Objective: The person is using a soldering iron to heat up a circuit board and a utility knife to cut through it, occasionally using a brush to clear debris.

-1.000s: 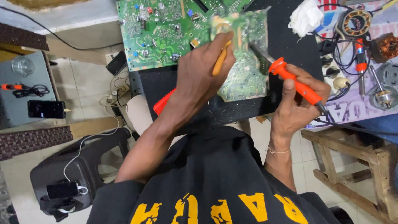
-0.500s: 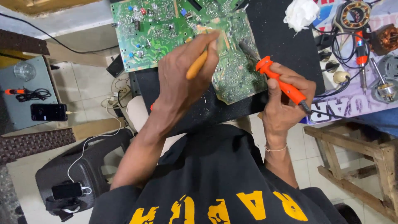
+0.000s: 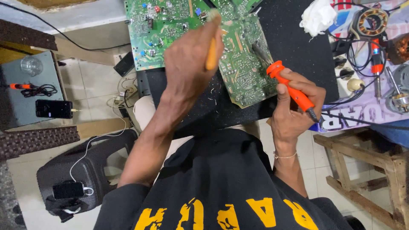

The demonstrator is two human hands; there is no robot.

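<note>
Black mat (image 3: 294, 51): covers the table under the work, w/ pale specks and wire offcuts scattered near the boards; prob. there to keep the boards from sliding.
Large circuit board (image 3: 157, 30): green, lies flat at the far left of the mat, one edge hanging past it; partly under the smaller board.
Small circuit board (image 3: 245, 64): green, solder side up, tilted across the mat between both hands, so the joints face the tools.
Left hand (image 3: 189, 64): closed around a yellow-orange handle (image 3: 211, 55), fist over the small board; the tool's working end by the board's top edge is blurred, looks like a brush or sucker tip, can't tell which.
Right hand (image 3: 294, 106): wrapped tight on an orange soldering iron (image 3: 289, 87), held pen-style at a slant so the dark tip (image 3: 260, 53) lands on the small board's right part; cord trails off toward the right.
Side clutter: white rag (image 3: 317, 17) at the mat's far corner, near enough to wipe a tip; copper coil (image 3: 371, 21), plugs and a second orange tool (image 3: 375, 64) on the printed sheet to the right, well apart from the boards.
Floor, left: grey box w/ a phone (image 3: 53, 108) on it; black stool (image 3: 85, 170) w/ another phone charging.
</note>
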